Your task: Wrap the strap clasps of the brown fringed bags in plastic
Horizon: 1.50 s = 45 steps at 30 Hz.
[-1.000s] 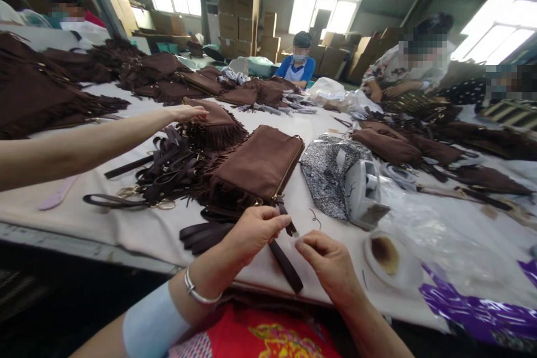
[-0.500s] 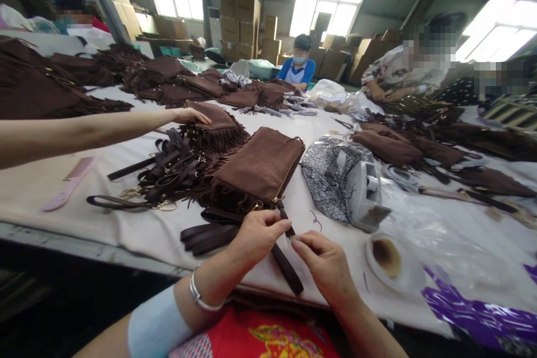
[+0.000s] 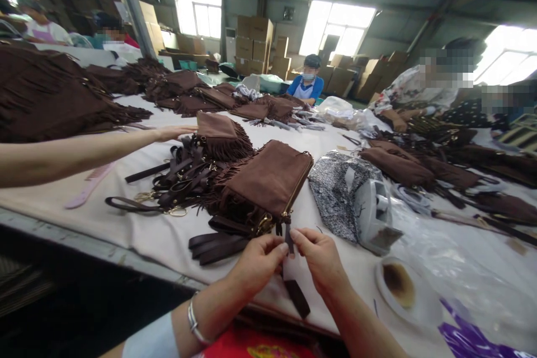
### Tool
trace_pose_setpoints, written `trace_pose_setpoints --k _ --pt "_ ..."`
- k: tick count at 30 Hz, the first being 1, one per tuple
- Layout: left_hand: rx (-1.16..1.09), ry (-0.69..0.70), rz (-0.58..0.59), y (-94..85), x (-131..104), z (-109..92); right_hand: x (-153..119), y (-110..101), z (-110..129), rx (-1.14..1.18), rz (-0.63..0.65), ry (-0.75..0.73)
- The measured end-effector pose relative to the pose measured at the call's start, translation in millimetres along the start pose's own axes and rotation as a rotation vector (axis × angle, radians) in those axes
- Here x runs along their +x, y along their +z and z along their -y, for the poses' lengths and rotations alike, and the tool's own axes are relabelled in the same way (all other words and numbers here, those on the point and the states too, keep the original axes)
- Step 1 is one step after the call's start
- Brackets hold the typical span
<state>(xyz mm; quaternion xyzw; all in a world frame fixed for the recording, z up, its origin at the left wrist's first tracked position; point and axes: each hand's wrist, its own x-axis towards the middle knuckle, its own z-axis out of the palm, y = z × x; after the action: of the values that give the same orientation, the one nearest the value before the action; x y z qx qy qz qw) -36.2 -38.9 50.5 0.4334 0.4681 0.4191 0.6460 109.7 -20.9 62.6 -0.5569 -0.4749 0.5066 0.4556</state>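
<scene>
A brown fringed pouch [image 3: 268,176] lies flat before me, its zipped edge to the right. From the zip's near end hangs a short leather zipper pull [image 3: 289,238], its greyish side showing. My left hand [image 3: 260,262] pinches this pull from the left, thumb against forefinger. On the other side, my right hand [image 3: 321,257] is closed on the pull's upper part with thumb and finger. Below both hands dangles the end of a dark strap [image 3: 297,297]. Folded dark straps [image 3: 218,246] rest left of my left hand, by the pouch's gold hardware.
Another person's arm [image 3: 84,154] reaches from the left to a second fringed pouch [image 3: 218,128]. Wrist straps [image 3: 184,170] and a pink comb [image 3: 90,184] lie nearby. On the right are a tweed cap [image 3: 342,193], a tape dispenser [image 3: 375,215], a tape roll [image 3: 398,285] and plastic wrap.
Both hands have drawn closer together along the zipper pull, which now shows its greyish side. The other person's hand has shifted to the far pouch's left edge. My view has tilted up and left.
</scene>
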Motion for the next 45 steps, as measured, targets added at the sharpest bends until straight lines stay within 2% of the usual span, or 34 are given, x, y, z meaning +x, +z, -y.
trace_pose_setpoints --k 6,13,19,23,27,34,40,42,45 --pt "0.052 0.099 -0.123 5.1 9.4 -8.3 12.2 7.6 11.0 0.076 0.007 0.018" --pt "0.154 0.155 -0.202 12.7 10.9 -11.8 12.3 2.3 13.9 0.032 0.045 -0.041" --pt "0.206 0.253 -0.302 17.0 8.3 -14.1 19.8 0.9 17.1 0.051 0.111 -0.01" --pt "0.2 0.255 -0.339 18.7 8.2 -9.1 27.5 2.2 15.4 0.116 0.122 0.023" --pt "0.153 0.197 -0.297 21.4 11.5 -0.3 34.2 3.0 17.2 0.085 0.1 0.038" --pt "-0.062 0.046 -0.231 22.5 11.6 -6.5 42.1 -6.9 19.5 -0.127 0.13 -0.225" --pt "-0.06 0.129 -0.198 15.7 10.4 2.3 48.1 -14.5 17.6 -0.427 0.288 -0.568" --pt "-0.077 0.119 -0.205 15.0 12.0 5.9 48.4 -14.0 17.0 -0.474 0.274 -0.584" --pt "-0.126 0.083 -0.205 15.3 14.0 6.3 45.7 -13.2 15.5 -0.463 0.16 -0.545"
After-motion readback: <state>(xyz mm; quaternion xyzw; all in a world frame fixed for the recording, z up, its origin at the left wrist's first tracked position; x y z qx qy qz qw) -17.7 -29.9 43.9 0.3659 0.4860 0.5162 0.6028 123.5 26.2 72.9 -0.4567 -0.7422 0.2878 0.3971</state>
